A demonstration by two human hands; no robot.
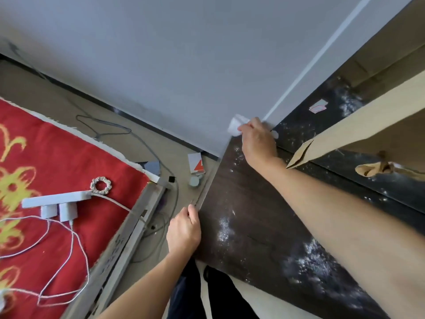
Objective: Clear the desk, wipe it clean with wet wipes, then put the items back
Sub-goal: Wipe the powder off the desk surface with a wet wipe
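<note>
The dark wood desk [248, 203] fills the lower right and carries streaks of white residue. My right hand [258, 140] grips a crumpled white wet wipe [236, 125] at the desk's far left corner, against the grey wall. My left hand [184, 229] holds the desk's left edge with its fingers curled over the rim. A small pink-edged sticker [317, 107] lies on the dark shelf surface beyond the right hand.
A red patterned blanket [57, 162] on the left holds a white power strip [55, 199] with chargers and cables, plus a hair scrunchie [100, 185]. On the floor lie a white-and-red box [196, 163] and a small round container [194, 180]. A tan shelf panel [368, 125] juts over the desk at right.
</note>
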